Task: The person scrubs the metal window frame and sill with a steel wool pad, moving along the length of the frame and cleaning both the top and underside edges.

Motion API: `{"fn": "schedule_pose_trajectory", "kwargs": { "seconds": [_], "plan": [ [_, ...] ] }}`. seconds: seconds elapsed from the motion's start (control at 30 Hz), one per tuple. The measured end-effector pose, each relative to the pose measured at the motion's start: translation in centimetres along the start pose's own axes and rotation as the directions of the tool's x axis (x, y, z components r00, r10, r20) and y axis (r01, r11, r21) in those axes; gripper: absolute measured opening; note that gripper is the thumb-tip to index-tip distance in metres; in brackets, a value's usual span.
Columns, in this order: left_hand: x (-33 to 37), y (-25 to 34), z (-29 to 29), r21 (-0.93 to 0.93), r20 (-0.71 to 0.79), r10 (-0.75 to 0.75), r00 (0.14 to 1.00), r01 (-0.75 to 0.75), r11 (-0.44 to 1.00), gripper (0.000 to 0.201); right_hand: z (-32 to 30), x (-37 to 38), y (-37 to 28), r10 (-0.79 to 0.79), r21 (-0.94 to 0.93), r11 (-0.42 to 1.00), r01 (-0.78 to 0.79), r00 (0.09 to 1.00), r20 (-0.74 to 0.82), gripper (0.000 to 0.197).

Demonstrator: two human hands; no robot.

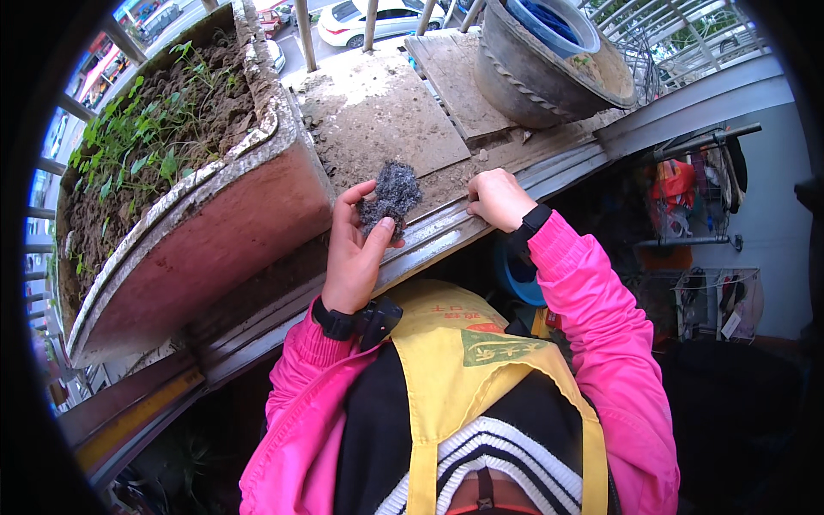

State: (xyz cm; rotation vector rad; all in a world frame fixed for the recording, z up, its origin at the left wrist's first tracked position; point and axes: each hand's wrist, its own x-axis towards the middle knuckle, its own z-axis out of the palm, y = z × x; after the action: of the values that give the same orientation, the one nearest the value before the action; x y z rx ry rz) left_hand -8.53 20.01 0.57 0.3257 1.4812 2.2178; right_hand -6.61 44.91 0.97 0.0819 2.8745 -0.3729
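My left hand (354,249) holds up a dark grey, fuzzy clump (395,196) between thumb and fingers. It looks like matted lint or a worn scouring pad; I cannot tell which. To its right, my right hand (499,201) is closed, fingertips bent down at the inner edge of the dirty ledge, just above the metal window track (446,236). Whatever those fingertips pinch, if anything, is hidden. Loose soil and crumbs lie on the ledge boards (386,120) beyond both hands.
On the left stands a large planter (257,202) with soil and green seedlings (137,142). A big grey pot (532,81) with a blue basin (558,26) inside stands at the far right. Metal bars (371,26) line the outer edge. Below right hangs a rack with bags (674,184).
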Motion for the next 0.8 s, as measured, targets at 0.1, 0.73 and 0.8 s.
{"fn": "schedule_pose_trajectory", "kwargs": {
  "seconds": [0.1,0.73,0.8],
  "plan": [
    [0.1,-0.1,-0.1,-0.005,-0.003,0.001,1.0,-0.001,1.0,0.048,0.2,-0.4,0.6,-0.047,0.064,0.997,0.05,0.998,-0.047,0.012],
    [1.6,0.0,2.9,0.09,0.011,0.042,0.999,-0.043,0.995,0.044,-9.5,-2.9,4.4,-0.011,0.359,0.919,0.16,0.924,-0.382,0.014],
    [1.7,0.1,3.2,0.045,0.018,0.018,1.0,-0.019,0.999,0.045,-12.4,-3.5,5.3,-0.045,0.363,0.9,0.242,0.879,-0.474,0.013]
  ]
}}
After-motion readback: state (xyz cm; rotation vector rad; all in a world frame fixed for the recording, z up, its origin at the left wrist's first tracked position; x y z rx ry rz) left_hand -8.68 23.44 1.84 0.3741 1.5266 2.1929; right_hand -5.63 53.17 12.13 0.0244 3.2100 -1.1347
